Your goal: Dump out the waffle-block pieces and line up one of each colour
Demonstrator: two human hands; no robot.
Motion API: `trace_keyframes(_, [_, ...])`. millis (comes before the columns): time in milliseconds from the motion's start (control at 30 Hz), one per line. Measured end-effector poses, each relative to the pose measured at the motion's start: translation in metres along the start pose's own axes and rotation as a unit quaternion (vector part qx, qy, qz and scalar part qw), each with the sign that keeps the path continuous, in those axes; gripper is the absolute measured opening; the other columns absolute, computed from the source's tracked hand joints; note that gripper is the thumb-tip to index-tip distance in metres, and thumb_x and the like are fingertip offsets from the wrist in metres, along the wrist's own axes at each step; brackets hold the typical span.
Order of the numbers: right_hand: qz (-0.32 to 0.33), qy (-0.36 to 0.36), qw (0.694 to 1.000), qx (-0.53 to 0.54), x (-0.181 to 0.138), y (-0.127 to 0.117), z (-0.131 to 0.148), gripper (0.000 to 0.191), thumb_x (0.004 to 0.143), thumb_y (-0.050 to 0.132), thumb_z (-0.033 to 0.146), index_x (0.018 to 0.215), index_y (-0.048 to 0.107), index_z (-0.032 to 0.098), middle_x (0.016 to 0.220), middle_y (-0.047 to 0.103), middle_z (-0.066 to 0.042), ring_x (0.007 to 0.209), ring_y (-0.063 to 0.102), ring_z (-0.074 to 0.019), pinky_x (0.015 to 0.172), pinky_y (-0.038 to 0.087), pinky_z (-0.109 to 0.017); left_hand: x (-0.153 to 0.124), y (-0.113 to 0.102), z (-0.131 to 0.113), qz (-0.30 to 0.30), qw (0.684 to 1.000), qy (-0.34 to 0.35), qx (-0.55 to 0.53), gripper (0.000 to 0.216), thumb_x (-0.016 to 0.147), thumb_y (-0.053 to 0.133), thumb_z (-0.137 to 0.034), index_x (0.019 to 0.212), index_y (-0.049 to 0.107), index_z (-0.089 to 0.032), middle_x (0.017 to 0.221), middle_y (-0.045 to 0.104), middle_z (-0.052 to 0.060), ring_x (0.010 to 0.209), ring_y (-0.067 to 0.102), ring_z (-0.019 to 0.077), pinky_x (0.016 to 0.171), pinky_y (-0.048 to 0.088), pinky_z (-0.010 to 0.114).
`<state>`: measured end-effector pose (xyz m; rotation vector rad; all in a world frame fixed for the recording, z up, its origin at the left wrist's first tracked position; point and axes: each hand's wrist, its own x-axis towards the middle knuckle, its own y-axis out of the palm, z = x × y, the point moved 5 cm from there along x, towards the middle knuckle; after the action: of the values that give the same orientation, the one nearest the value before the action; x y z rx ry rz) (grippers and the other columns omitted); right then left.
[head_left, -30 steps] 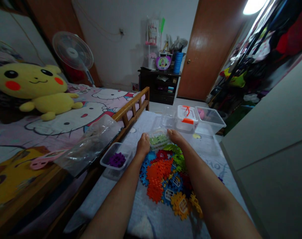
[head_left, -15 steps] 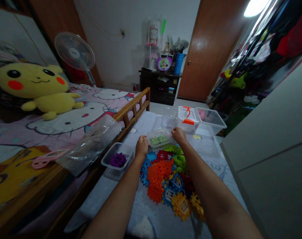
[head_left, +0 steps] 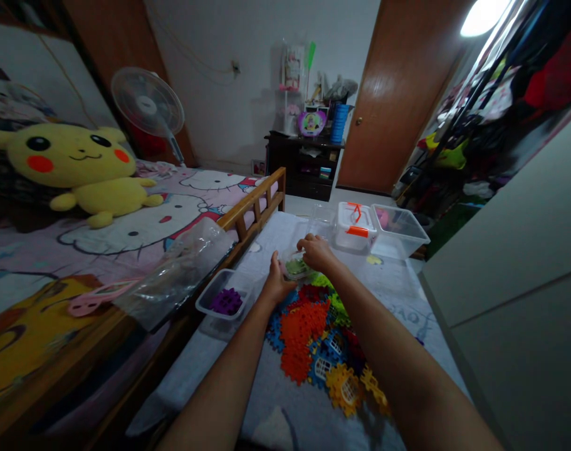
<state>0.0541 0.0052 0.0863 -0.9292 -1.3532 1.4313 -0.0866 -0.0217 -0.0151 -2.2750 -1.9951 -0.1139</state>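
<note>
A small clear plastic box [head_left: 294, 268] with light-green pieces inside is held over the far end of a heap of gear-shaped toy blocks [head_left: 304, 326]. My left hand [head_left: 277, 283] grips its left side, thumb up along the edge. Over the box's top right, my right hand [head_left: 316, 252] curls its fingers onto the rim or lid; which of these it grips I cannot make out. The heap has orange, blue, red, yellow and lime-green pieces, some with window lattices. Left of my left forearm is an open clear tub [head_left: 207, 307] holding purple gear blocks [head_left: 227, 302].
Beyond my hands stand a lidded box with orange clips [head_left: 355, 227], an open clear bin [head_left: 398, 232] with something pink inside, and a clear container [head_left: 323, 219]. A wooden bed rail [head_left: 252, 203] runs along the left. A plastic bag [head_left: 177, 269] lies over it.
My right hand has moved left, from the box's right end onto its top. My left hand has shifted slightly right and opened its thumb upward along the side. The view has shifted slightly.
</note>
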Motion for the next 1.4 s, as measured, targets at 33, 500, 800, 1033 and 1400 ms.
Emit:
trace_keyframes(33, [0.004, -0.003, 1.000, -0.007, 0.000, -0.001, 0.001, 0.031, 0.087, 0.053, 0.013, 0.113, 0.069, 0.021, 0.120, 0.063, -0.012, 0.105, 0.058, -0.0268, 0.089, 0.043, -0.036, 0.001, -0.001, 0.000, 0.003, 1.000, -0.008, 0.005, 0.118, 0.054, 0.082, -0.009, 0.152, 0.018, -0.026, 0.140, 0.049, 0.015, 0.124, 0.057, 0.0304, 0.108, 0.042, 0.050])
trace_keyframes(500, [0.022, 0.006, 0.999, -0.030, 0.008, -0.007, 0.001, 0.024, 0.085, 0.056, 0.014, 0.106, 0.068, 0.017, 0.113, 0.065, -0.015, 0.104, 0.059, -0.0268, 0.084, 0.044, -0.034, 0.002, 0.003, -0.008, 0.018, 0.999, -0.006, 0.043, 0.125, 0.051, 0.086, -0.014, 0.153, 0.015, -0.024, 0.139, 0.053, 0.014, 0.120, 0.060, 0.0259, 0.107, 0.042, 0.043])
trace_keyframes(800, [-0.126, 0.023, 0.988, 0.081, -0.031, -0.028, -0.014, 0.026, 0.077, 0.049, 0.008, 0.095, 0.066, 0.016, 0.099, 0.066, -0.010, 0.092, 0.059, -0.0219, 0.083, 0.042, -0.030, -0.002, 0.003, -0.027, -0.013, 0.987, 0.091, 0.130, 0.085, 0.056, 0.083, -0.018, 0.132, 0.045, -0.019, 0.129, 0.056, 0.010, 0.126, 0.053, 0.0290, 0.111, 0.038, 0.045])
trace_keyframes(1033, [-0.323, 0.129, 0.896, 0.277, -0.095, -0.049, -0.063, 0.020, 0.078, 0.047, 0.017, 0.088, 0.065, 0.019, 0.079, 0.067, -0.005, 0.072, 0.059, -0.0186, 0.070, 0.044, -0.029, -0.018, 0.007, -0.060, -0.005, 0.956, 0.189, 0.223, 0.081, 0.061, 0.078, -0.015, 0.135, 0.044, -0.020, 0.133, 0.051, 0.011, 0.130, 0.049, 0.0289, 0.114, 0.038, 0.046])
trace_keyframes(1400, [-0.403, 0.222, 0.794, 0.398, -0.190, -0.046, -0.101, 0.021, 0.082, 0.059, 0.038, 0.080, 0.066, 0.018, 0.071, 0.064, -0.001, 0.061, 0.055, -0.0140, 0.055, 0.041, -0.024, -0.078, 0.045, -0.133, 0.161, 0.810, 0.405, 0.393, 0.076, 0.075, 0.054, 0.001, 0.145, 0.039, -0.024, 0.143, 0.049, 0.010, 0.142, 0.038, 0.0287, 0.119, 0.037, 0.051])
